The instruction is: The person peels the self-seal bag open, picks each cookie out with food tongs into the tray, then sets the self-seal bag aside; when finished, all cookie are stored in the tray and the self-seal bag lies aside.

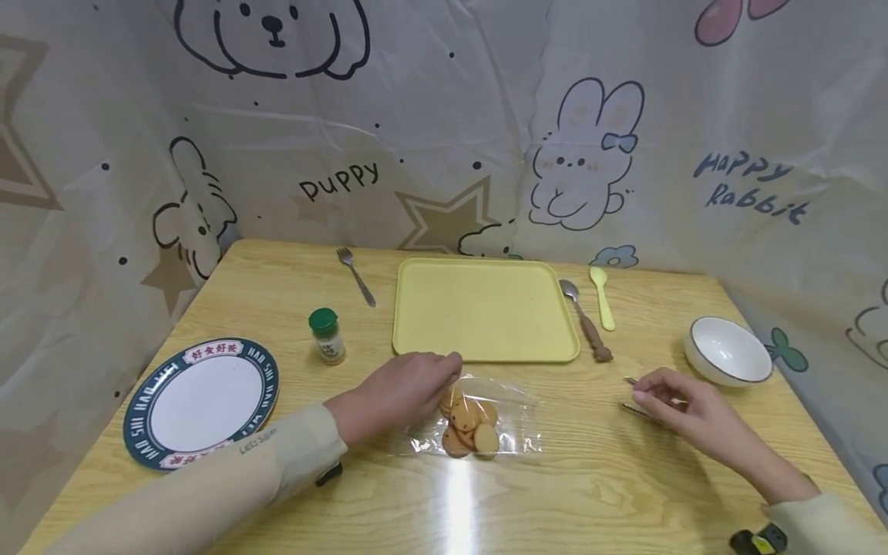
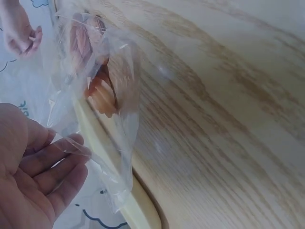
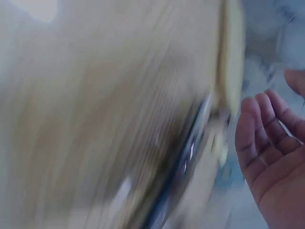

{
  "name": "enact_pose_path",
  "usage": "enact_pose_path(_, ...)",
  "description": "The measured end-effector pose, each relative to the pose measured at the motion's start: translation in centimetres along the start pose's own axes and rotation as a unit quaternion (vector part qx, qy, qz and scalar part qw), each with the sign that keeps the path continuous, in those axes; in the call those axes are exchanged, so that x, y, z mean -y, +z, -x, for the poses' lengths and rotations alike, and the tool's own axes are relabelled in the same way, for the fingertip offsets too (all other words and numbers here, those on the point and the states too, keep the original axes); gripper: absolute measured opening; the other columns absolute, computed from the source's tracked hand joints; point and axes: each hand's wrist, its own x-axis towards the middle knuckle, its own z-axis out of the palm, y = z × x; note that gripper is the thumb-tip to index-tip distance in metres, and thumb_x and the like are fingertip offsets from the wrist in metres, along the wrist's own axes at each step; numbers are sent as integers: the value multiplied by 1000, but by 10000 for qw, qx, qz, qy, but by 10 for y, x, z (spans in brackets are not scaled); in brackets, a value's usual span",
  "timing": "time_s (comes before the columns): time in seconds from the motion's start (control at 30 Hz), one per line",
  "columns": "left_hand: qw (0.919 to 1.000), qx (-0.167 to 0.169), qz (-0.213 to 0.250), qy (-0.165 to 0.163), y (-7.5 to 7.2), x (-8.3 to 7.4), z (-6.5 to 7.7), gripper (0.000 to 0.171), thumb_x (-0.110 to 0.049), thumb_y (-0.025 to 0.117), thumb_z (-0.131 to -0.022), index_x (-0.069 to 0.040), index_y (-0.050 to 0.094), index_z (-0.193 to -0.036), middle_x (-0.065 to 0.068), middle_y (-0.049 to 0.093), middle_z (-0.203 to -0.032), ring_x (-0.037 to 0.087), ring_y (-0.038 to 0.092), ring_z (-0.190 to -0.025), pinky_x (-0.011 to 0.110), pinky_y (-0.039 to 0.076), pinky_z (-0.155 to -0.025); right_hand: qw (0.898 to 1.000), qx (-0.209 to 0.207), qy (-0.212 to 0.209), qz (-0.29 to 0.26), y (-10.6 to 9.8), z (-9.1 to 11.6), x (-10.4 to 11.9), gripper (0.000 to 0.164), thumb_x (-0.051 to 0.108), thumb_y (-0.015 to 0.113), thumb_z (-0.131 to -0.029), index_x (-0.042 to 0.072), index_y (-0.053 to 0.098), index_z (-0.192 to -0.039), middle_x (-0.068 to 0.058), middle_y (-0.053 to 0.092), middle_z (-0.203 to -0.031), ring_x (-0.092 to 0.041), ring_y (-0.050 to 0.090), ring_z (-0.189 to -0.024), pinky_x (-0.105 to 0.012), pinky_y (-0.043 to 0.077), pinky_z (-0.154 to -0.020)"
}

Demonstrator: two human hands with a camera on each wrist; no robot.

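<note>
A clear plastic bag (image 1: 509,424) of round cookies (image 1: 466,416) lies at the near middle of the table. My left hand (image 1: 409,389) pinches its upper edge between thumb and fingers; in the left wrist view the film (image 2: 76,143) is caught at the fingertips and the cookies bunch deeper inside. At the right, my right hand (image 1: 683,408) hovers with loosely bent fingers over what look like metal tongs (image 1: 637,411), mostly hidden beneath it. The right wrist view, blurred, has the hand (image 3: 271,148) apart from the long shiny metal (image 3: 183,162), nothing in its fingers.
Behind the bag lies a yellow tray (image 1: 486,308), with a fork (image 1: 357,277) to its left and a brown-handled spoon (image 1: 586,320) and yellow spoon (image 1: 602,299) to its right. A green-capped jar (image 1: 327,337) and plate (image 1: 208,401) stand left; a white bowl (image 1: 728,351), right.
</note>
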Motion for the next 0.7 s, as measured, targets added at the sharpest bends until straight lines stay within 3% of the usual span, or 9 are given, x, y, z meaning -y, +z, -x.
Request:
enact_pose_path(0.1,10000,1,-44,-6,3,1,0,15,-21,44,-103,-16,50,-89,-8,47,-64,6,44,-58,20,38,-51,9952,-218,-62,955,-18,17,-29,21,22,70,-89,12,64,-106,-1,67,-94,3,55,-81,-22,47,-61)
enact_pose_path(0.2,9999,-70,-156,7,4,2,1,15,-19,45,-102,-16,50,-88,-7,47,-64,7,44,-59,20,38,-51,9863,-181,-98,1636,-28,31,-53,38,26,75,-84,6,61,-113,-11,65,-106,-15,59,-94,-36,50,-70)
enact_pose_path(0.33,9994,-196,-264,95,4,4,0,15,-17,46,-101,-16,49,-87,-7,46,-64,7,43,-58,19,36,-50,9742,125,168,2246,-32,45,-76,60,39,76,-81,0,55,-122,-22,60,-115,-41,56,-102,-56,46,-78)
enact_pose_path(0.4,9992,-233,-299,116,5,4,0,16,-17,45,-101,-15,49,-86,-7,45,-63,7,43,-57,19,36,-49,9717,280,335,2323,-32,50,-83,62,42,75,-82,-2,55,-122,-24,60,-113,-42,57,-101,-57,47,-78)
enact_pose_path(0.57,9992,-200,-327,61,5,4,-1,17,-18,44,-102,-16,50,-85,-7,45,-63,7,43,-58,19,36,-50,9658,394,540,2504,-32,54,-93,47,38,74,-84,0,63,-109,-14,63,-101,-24,60,-87,-41,51,-71)
enact_pose_path(0.7,9994,-147,-325,23,6,4,-2,18,-20,43,-102,-16,50,-86,-7,45,-64,8,44,-59,20,36,-50,9621,247,288,2700,-33,56,-97,31,29,79,-79,8,67,-99,-2,61,-91,-1,53,-75,-27,47,-62)
